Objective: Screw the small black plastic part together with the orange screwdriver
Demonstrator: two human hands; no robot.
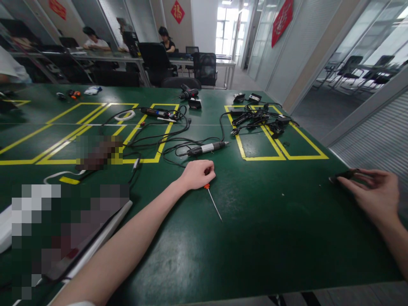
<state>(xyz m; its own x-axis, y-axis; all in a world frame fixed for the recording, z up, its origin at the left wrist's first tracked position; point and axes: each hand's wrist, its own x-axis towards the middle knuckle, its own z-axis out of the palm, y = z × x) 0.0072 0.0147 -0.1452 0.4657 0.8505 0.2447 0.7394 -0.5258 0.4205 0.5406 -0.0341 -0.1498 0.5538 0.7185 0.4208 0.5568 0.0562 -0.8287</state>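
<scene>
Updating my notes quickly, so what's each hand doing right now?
Left hand: closed on a slim metal-shafted, orange-collared screwdriver.
Right hand: pinching a dark object, too blurred to identify.

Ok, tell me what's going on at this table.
The left hand grips a screwdriver, its shaft pointing back toward the person. The right hand holds a small dark object near the right edge of the green table; what it is can't be made out. A black-and-silver tool lies just beyond the left hand.

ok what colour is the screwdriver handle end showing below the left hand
The handle end is orange-red, best seen in the head view.
</scene>
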